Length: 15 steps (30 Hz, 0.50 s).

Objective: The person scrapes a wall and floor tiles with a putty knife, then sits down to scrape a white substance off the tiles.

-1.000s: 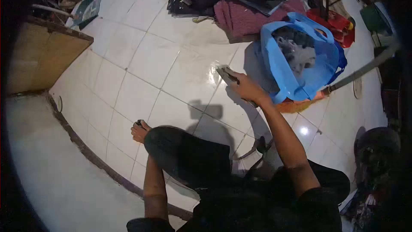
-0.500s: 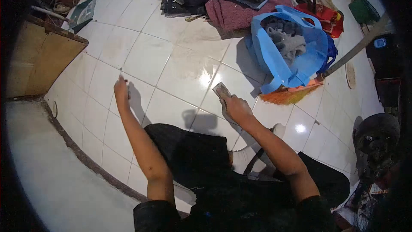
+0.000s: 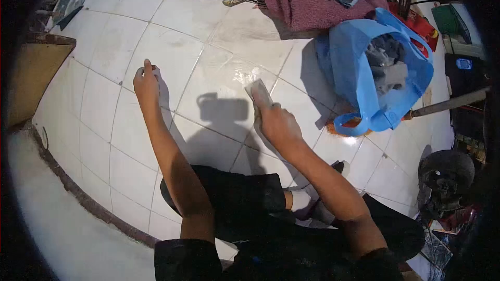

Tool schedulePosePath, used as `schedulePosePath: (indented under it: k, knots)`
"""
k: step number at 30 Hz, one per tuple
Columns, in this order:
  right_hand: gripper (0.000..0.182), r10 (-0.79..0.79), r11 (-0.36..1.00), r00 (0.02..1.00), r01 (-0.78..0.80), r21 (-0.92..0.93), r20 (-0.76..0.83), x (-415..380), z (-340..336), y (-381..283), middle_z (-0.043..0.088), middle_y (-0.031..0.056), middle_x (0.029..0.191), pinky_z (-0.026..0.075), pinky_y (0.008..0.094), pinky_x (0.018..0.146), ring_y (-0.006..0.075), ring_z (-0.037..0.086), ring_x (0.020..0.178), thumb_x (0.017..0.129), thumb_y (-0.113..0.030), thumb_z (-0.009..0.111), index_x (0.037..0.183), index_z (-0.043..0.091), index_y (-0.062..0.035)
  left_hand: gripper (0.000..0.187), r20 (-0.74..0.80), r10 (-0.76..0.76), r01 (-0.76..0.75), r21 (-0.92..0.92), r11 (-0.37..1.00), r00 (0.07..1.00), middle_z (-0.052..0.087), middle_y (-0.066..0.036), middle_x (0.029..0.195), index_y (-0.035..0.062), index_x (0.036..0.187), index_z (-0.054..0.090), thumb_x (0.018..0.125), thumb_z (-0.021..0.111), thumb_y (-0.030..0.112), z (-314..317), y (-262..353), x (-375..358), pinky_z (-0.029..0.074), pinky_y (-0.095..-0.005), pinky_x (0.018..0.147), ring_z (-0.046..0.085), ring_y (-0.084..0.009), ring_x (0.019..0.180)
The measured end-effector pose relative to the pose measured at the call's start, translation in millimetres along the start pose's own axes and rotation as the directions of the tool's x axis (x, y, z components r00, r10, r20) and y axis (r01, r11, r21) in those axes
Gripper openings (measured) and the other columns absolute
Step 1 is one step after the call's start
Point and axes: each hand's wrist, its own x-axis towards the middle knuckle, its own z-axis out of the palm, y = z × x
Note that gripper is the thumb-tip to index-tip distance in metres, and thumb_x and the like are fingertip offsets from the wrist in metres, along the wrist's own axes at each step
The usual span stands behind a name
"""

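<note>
My right hand [image 3: 281, 125] grips a flat grey scraper [image 3: 260, 93], a short rectangular piece whose far end lies at a wet, shiny smear [image 3: 249, 75] on the white tile floor [image 3: 179, 52]. Further left, my left hand [image 3: 147, 80] hovers close over the tiles with its fingers curled in and thumb forward; I cannot tell what is in them. Shadows of my head and arms fall across the tiles between both hands. A brownish film [image 3: 245, 34] covers some tiles beyond the scraper.
A blue bag [image 3: 349, 67] of grey cloths stands right of my right hand, over an orange broom head [image 3: 346, 125]. Folded dark clothes and a maroon towel [image 3: 312, 2] lie beyond. At left are a wooden panel [image 3: 39, 75] and a dustpan [image 3: 73, 2]; a black wheel [image 3: 447, 174] sits right.
My view has shifted, and both hands have moved forward over the floor. The scraper now reaches the wet smear. My left hand has left the spot near the dark tile corner.
</note>
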Motion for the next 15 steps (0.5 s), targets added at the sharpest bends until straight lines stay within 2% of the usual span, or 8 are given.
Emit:
schedulePosePath:
  k: [4, 7, 8, 9, 11, 12, 15]
  knots:
    - [0.059, 0.026, 0.998, 0.997, -0.030, 0.048, 0.071, 34, -13, -6, 0.063, 0.0252, 0.080, 0.055, 0.0494, 0.067, 0.0406, 0.066, 0.074, 0.094, -0.014, 0.043, 0.149, 0.027, -0.0234, 0.045, 0.065, -0.096, 0.102, -0.099, 0.990, 0.993, 0.053, -0.001, 0.062, 0.0023, 0.081, 0.064, 0.097, 0.051, 0.042, -8, 14, -5, 0.036, -0.0241, 0.051, 0.045, -0.0095, 0.053]
    - [0.053, 0.045, 0.995, 0.996, -0.052, 0.088, 0.078, 36, -15, -6, 0.063, 0.0277, 0.083, 0.054, 0.0526, 0.069, 0.0446, 0.065, 0.075, 0.094, -0.016, 0.045, 0.145, 0.035, -0.0242, 0.045, -0.009, -0.018, 0.017, -0.038, 0.999, 1.000, 0.049, 0.001, 0.059, 0.0035, 0.081, 0.065, 0.096, 0.052, 0.044, -14, 25, -10, 0.033, -0.0227, 0.047, 0.042, -0.0081, 0.050]
    - [0.052, 0.035, 0.994, 0.998, -0.040, 0.103, 0.053, 35, -16, -5, 0.063, 0.0279, 0.083, 0.053, 0.0525, 0.069, 0.0448, 0.065, 0.076, 0.094, -0.017, 0.045, 0.145, 0.036, -0.0241, 0.045, 0.007, 0.039, -0.039, -0.025, 0.999, 0.999, 0.049, 0.000, 0.064, 0.0029, 0.092, 0.067, 0.097, 0.048, 0.044, -16, 16, -4, 0.035, -0.0287, 0.046, 0.044, -0.0120, 0.051]
    - [0.051, 0.026, 0.992, 0.999, -0.029, 0.120, 0.026, 32, -17, -4, 0.063, 0.0281, 0.083, 0.053, 0.0524, 0.070, 0.0450, 0.065, 0.076, 0.094, -0.017, 0.046, 0.144, 0.037, -0.0240, 0.045, 0.014, 0.032, -0.032, -0.013, 0.999, 0.999, 0.049, 0.000, 0.065, 0.0028, 0.092, 0.067, 0.097, 0.048, 0.044, -18, 13, -3, 0.035, -0.0284, 0.046, 0.044, -0.0116, 0.052]
    - [0.053, 0.037, 0.994, 0.995, -0.046, 0.094, 0.094, 23, -22, -1, 0.063, 0.0279, 0.082, 0.053, 0.0523, 0.069, 0.0449, 0.065, 0.075, 0.094, -0.018, 0.047, 0.145, 0.035, -0.0251, 0.045, 0.036, 0.020, -0.020, 0.015, 1.000, 0.999, 0.049, 0.000, 0.065, 0.0026, 0.093, 0.067, 0.097, 0.048, 0.043, -21, 18, -6, 0.035, -0.0277, 0.046, 0.044, -0.0107, 0.052]
    - [0.054, 0.047, 0.995, 0.991, -0.058, 0.079, 0.128, 16, -25, 1, 0.063, 0.0278, 0.081, 0.053, 0.0523, 0.068, 0.0448, 0.065, 0.075, 0.094, -0.019, 0.048, 0.146, 0.035, -0.0257, 0.043, 0.034, -0.023, 0.023, -0.008, 1.000, 0.999, 0.048, 0.001, 0.064, 0.0030, 0.094, 0.066, 0.097, 0.049, 0.042, -21, 19, -9, 0.033, -0.0259, 0.046, 0.042, -0.0084, 0.052]
    - [0.057, 0.065, 0.998, 0.976, -0.064, -0.011, 0.206, -23, -27, 12, 0.063, 0.0276, 0.081, 0.054, 0.0519, 0.068, 0.0441, 0.065, 0.074, 0.094, -0.018, 0.047, 0.147, 0.031, -0.0279, 0.045, 0.073, -0.017, 0.027, -0.144, 0.989, 0.997, 0.048, 0.001, 0.059, 0.0024, 0.088, 0.064, 0.096, 0.052, 0.045, -23, 31, -23, 0.032, -0.0226, 0.048, 0.041, -0.0066, 0.051]
